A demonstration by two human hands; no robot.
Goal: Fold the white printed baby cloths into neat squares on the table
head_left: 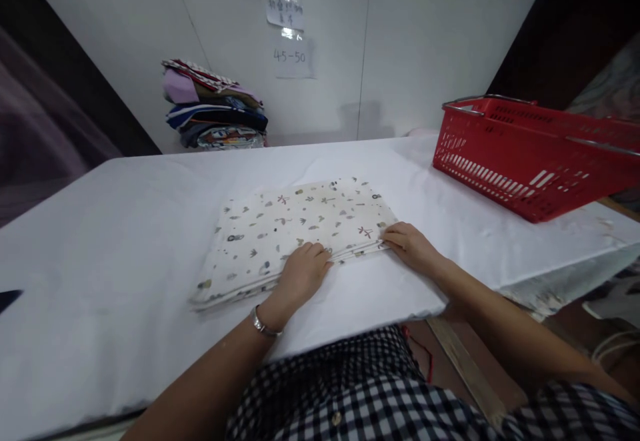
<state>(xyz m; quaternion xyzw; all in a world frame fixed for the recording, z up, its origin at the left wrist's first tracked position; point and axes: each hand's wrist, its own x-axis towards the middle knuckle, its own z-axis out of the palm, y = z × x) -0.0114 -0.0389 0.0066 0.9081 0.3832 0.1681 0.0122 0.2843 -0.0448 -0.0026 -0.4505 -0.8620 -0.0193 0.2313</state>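
Note:
A white cloth (290, 221) printed with small plants and other motifs lies folded in several layers on the white-covered table (150, 227). Its layered edge faces me. My left hand (306, 269) grips this near edge around its middle, fingers curled over the layers. At the near right corner, my right hand (404, 242) pinches the cloth between thumb and fingers. The thumbs are partly hidden, and the cloth lies flat between both hands and beyond them.
A red plastic basket (530, 154) with metal handles stands at the table's right side. Folded garments (215, 107) are stacked at the back left against the pale wall. Paper signs (293, 57) are taped to that wall. A dark object (9, 299) lies at the left edge.

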